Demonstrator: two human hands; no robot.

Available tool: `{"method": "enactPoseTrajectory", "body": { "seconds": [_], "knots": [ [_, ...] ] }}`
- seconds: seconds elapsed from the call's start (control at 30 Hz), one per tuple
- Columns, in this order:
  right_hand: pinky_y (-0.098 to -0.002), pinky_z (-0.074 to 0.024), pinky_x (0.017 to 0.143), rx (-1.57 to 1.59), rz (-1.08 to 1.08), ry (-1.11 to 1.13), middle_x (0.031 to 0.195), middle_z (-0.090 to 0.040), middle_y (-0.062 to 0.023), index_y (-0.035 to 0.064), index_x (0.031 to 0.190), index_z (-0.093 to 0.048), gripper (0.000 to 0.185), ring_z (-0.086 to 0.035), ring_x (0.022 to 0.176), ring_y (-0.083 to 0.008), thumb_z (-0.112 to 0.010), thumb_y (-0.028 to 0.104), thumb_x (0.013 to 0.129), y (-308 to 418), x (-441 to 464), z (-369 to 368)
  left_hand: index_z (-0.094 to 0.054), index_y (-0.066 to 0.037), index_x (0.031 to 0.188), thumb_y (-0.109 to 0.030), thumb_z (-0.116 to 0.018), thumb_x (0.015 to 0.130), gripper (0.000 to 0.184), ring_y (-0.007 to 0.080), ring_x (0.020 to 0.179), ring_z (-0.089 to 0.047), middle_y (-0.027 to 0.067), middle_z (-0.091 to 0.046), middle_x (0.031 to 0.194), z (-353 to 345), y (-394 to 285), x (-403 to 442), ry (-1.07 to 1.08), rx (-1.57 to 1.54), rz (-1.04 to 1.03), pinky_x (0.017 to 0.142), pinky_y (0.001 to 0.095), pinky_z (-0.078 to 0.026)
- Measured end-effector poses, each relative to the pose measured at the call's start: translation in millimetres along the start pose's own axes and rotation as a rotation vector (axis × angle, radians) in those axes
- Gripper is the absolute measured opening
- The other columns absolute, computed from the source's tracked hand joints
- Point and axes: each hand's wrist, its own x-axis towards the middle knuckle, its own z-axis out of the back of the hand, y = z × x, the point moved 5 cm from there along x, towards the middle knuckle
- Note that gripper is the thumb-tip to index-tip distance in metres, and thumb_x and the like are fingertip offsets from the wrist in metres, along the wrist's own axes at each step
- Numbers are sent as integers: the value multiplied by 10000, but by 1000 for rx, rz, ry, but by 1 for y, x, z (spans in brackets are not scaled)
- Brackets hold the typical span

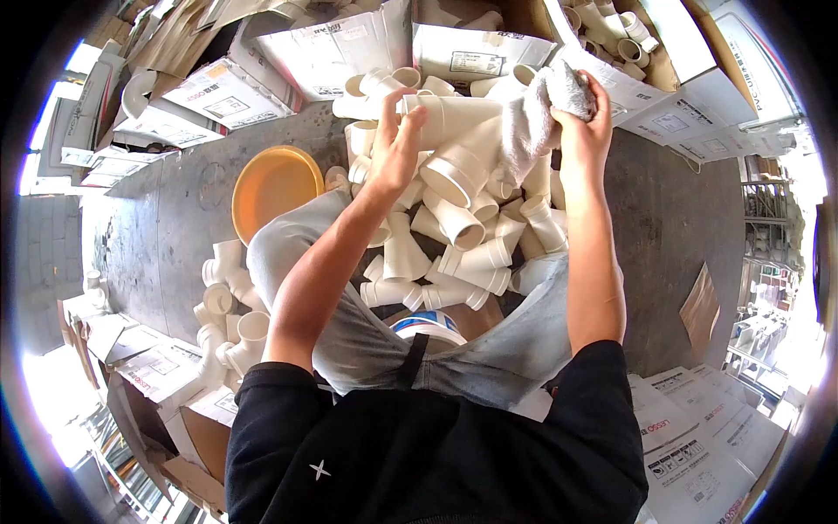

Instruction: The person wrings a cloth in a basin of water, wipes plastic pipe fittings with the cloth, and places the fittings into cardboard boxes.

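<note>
A large white plastic pipe tee is held up over a heap of similar fittings, its side branch angled down toward me. My left hand grips its left end, with the fingers around the rim. In my right hand is a bunched grey cloth, closed in the fingers. The cloth lies against the right end of the tee and covers it, and a fold of it hangs down. Below, between my knees, the heap of white pipe fittings covers the floor.
An orange basin stands left of my knee. More fittings lie at the lower left. Open cardboard boxes holding fittings line the far side. Flattened cartons lie at the lower right, and a white bucket is between my legs.
</note>
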Motion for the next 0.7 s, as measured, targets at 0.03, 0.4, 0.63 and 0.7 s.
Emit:
{"method": "enactPoseTrajectory", "body": {
  "seconds": [0.03, 0.4, 0.63, 0.7],
  "knots": [
    [-364, -569, 967, -84, 155, 111, 1350, -612, -138, 52, 1396, -537, 603, -656, 1161, -231, -673, -63, 819, 12, -5, -6, -470, -108, 1415, -294, -536, 1028, 434, 167, 977, -538, 107, -572, 1122, -1, 1, 1, -12, -54, 6, 858, 311, -455],
    [-515, -163, 1282, -507, 561, 671, 1670, -337, -137, 112, 1554, -455, 682, -194, 1581, -373, -654, 256, 917, 4, -47, -59, -474, -163, 1397, -389, -508, 1014, 446, 188, 964, -613, 114, -585, 1198, 4, -6, -6, -155, -309, 124, 771, 300, -517],
    [-410, -552, 998, -304, -208, 441, 1394, -533, -266, -70, 1473, -396, 990, -647, 1169, -326, -851, 503, 806, -15, -34, -41, -460, -208, 1431, -477, -463, 975, 529, 211, 1070, -688, 83, -617, 1279, 31, 9, 15, -203, -364, 122, 748, 330, -571],
    [-320, -577, 882, -115, -376, 434, 1338, -598, -241, -88, 1443, -453, 911, -679, 1064, -222, -845, 466, 835, -33, -36, -41, -463, -215, 1426, -495, -462, 978, 529, 172, 968, -606, 83, -571, 1235, 30, 1, 13, -269, -287, 90, 675, 305, -478]
  ]
}}
